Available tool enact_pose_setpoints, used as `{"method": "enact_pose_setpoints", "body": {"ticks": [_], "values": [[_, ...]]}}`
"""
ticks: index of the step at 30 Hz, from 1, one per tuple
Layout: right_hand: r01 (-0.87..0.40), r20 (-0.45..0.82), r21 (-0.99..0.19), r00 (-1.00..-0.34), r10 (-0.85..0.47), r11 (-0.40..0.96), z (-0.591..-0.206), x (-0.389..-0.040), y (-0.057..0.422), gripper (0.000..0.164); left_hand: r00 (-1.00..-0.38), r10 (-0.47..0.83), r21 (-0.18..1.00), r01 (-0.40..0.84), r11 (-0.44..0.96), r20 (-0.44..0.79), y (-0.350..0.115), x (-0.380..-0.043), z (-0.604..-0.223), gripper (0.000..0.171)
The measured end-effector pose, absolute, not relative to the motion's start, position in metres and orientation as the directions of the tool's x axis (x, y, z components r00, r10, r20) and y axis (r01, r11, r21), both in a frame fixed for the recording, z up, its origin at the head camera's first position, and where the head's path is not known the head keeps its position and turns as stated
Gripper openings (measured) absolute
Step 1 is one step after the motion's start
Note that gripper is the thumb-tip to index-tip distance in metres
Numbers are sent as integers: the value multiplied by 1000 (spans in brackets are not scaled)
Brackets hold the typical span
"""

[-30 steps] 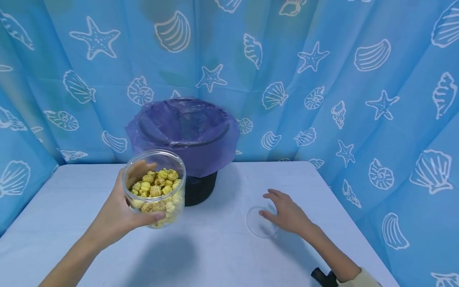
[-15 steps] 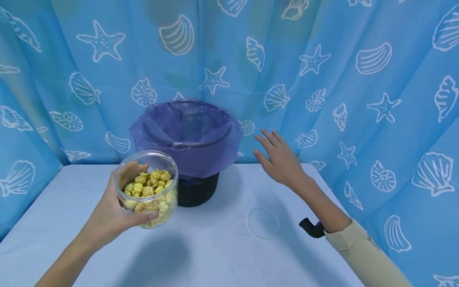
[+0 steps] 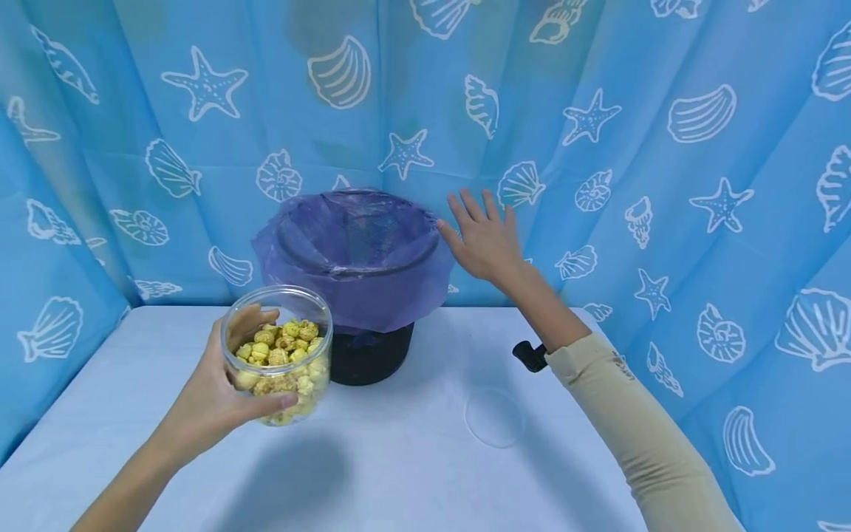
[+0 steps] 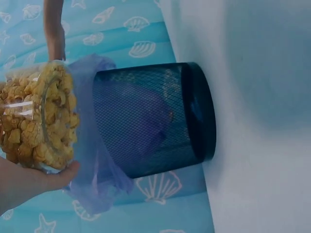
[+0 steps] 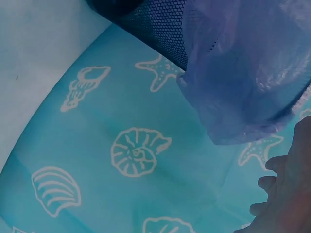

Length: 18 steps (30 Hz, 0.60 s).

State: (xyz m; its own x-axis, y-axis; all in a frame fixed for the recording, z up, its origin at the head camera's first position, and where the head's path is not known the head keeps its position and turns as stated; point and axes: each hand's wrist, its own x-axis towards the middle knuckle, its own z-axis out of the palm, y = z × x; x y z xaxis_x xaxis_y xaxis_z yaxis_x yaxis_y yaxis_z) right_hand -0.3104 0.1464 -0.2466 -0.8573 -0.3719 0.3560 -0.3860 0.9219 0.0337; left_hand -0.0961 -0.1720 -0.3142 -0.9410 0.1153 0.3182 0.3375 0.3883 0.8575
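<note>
My left hand (image 3: 222, 391) grips a clear plastic jar (image 3: 318, 377) of yellow popcorn (image 3: 282, 346), held lidless above the table in front of the bin. Its thumb lies across the near side, and the other fingers go round the far left side. In the left wrist view the popcorn shows through the jar's base (image 4: 56, 116). At the back stands a black mesh trash can (image 4: 146, 121) lined with a purple bag (image 3: 362, 299) folded over its rim. My right hand (image 3: 485, 240) is raised at the bag's right edge with fingers spread, holding nothing.
A clear round lid (image 3: 494, 445) lies on the white-covered table (image 3: 425, 473), right of the middle. A blue curtain (image 3: 425, 89) with white shells and starfish hangs close behind and beside the table. A black device (image 3: 530, 356) sits at the right wrist.
My right hand has risen from beside the lid, up and left to the bag's right edge. The left hand still holds the jar in nearly the same place.
</note>
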Motion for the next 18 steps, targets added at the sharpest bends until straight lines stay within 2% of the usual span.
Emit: {"method": "enact_pose_setpoints", "body": {"ticks": [8, 18], "values": [[-339, 291, 93, -890, -351, 936, -247, -323, 129, 68, -917, 105, 800, 389, 456, 386, -179, -98, -304, 105], [-350, 220, 42, -910, -351, 936, -246, -326, 130, 67, -860, 20, 655, 403, 639, 509, -194, -122, -256, 112]]}}
